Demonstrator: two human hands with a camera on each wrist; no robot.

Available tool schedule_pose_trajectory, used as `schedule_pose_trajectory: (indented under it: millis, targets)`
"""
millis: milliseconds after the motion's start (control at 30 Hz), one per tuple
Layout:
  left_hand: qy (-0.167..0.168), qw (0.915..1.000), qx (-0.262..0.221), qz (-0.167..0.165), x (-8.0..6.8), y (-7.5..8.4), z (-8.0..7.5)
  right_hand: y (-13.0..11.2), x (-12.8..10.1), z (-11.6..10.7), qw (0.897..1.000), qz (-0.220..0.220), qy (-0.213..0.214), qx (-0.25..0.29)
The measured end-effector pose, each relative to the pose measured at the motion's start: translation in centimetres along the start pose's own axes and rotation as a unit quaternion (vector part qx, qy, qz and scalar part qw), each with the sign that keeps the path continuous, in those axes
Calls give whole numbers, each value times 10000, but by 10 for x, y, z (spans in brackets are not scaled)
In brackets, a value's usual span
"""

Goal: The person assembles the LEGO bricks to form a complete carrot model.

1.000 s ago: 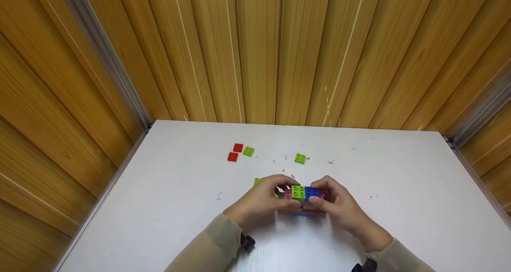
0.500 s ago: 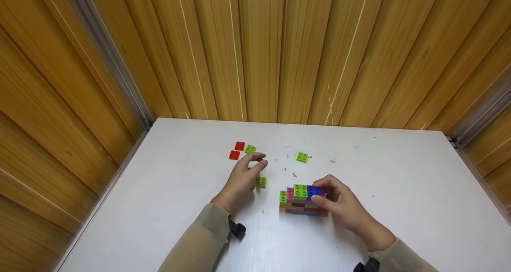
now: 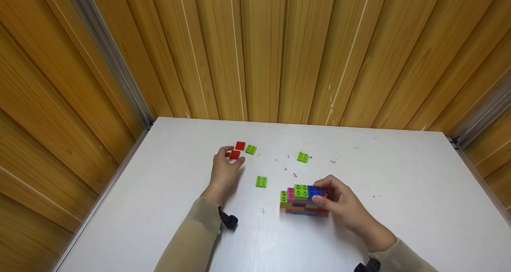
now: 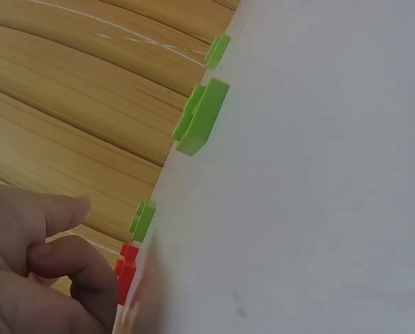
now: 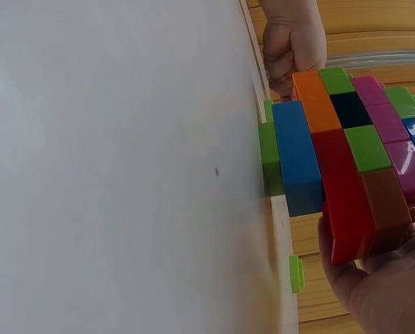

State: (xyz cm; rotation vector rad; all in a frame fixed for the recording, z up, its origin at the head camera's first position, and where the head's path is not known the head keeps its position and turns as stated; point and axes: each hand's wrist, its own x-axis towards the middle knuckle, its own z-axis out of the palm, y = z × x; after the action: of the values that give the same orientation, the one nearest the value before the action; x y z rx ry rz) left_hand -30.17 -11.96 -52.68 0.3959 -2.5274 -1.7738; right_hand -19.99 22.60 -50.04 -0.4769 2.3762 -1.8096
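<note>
Hands work apart on a white table (image 3: 167,208) set against wooden wall panels (image 3: 255,48). At the far left, the left hand (image 3: 224,169) closes thumb and fingers (image 4: 68,261) on a flat red tile (image 3: 234,155); the head view shows the tile between the fingertips, though whether it has left the surface cannot be told. A second red tile (image 3: 240,145) and a green tile (image 3: 250,149) lie just beside it, nearly touching.

Nearer the person, the right hand (image 3: 339,202) is wrapped round the right end of a block stack (image 3: 301,200), a many-coloured lump of bricks in several layers, resting on the table; the right wrist view shows its red, blue, orange, green and pink bricks (image 5: 346,167) with the palm under one end. Two more green tiles sit loose, one (image 3: 261,181) between the hands and one (image 3: 302,157) farther back.

Risks, as judged from this moment: the tile is thin and pinched only at its edges, so a loose grip could let it slip and skid off. Its close neighbours could be knocked by the curled fingers. The stack, held at one end only, could tip or shed a top brick if pressed from the free side.
</note>
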Motion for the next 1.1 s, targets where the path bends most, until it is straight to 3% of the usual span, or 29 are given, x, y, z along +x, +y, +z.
schedule_pose_trajectory:
  millis: [233,600,867,1100]
  targets:
    - [160,9985,476,-200,11,6,-3,0,0,0,10000,31,-15,22]
    - [-42,9943,1035,-256,28,6,1,2,-3,1,9995,275,89,80]
    - [-161,9873,1578,-43,33,5,-4,2,-3,2,9996,202,72,184]
    - [-77,9859,1671,-25,31,9,-9,-1,-2,1,9998,159,33,154]
